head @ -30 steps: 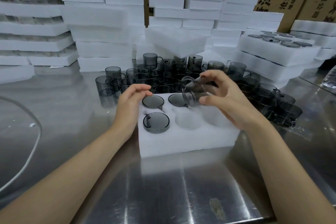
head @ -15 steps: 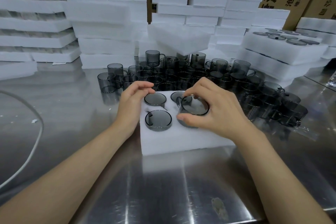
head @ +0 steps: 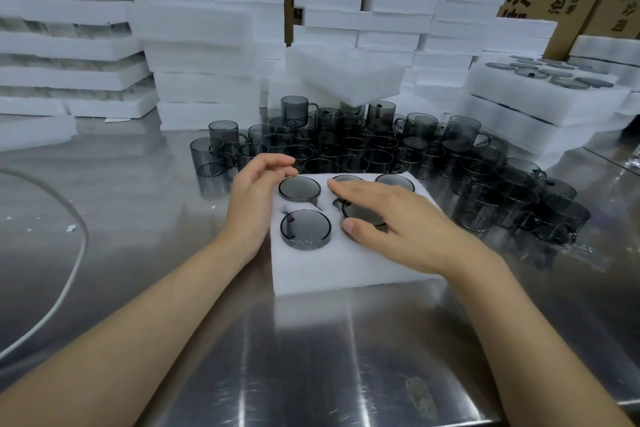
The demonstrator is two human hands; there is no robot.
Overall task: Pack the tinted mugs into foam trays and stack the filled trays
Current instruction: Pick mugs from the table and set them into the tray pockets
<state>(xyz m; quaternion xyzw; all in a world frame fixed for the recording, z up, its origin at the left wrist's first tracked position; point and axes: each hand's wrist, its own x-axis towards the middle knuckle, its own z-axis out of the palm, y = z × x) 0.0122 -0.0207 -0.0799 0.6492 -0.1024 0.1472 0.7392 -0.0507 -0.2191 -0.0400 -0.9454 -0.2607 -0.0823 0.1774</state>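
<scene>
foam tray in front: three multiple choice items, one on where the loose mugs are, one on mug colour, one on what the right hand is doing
1. The loose mugs stand: A behind the foam tray; B on the floor; C on cartons.
2. Mug colour: A red; B smoky grey; C green.
3. The right hand is: A lifting a mug; B out of view; C flat on the front middle mug.
Answers: 1 A, they crowd the steel table past the tray; 2 B, all grey; 3 C, straight fingers lie over it.
</scene>
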